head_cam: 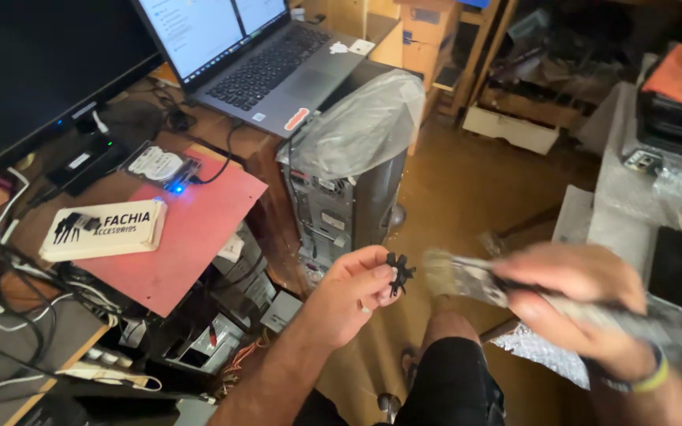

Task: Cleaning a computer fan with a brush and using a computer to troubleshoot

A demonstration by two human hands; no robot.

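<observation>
My left hand (353, 290) pinches a small black plastic part with several prongs (399, 272) between thumb and fingertips, held up over my knee. My right hand (586, 304), blurred with motion, grips the handle of a worn paintbrush (467, 278). The brush's pale bristles point left and sit just beside the black part. A band is on my right wrist.
A computer tower (349, 205) with a plastic bag on top stands by the desk. An open laptop (278, 63), a dark monitor (33, 71), a bare hard drive (155, 166), a red board (199, 229) and a white box (104, 229) lie left. A dark phone (680, 272) rests right.
</observation>
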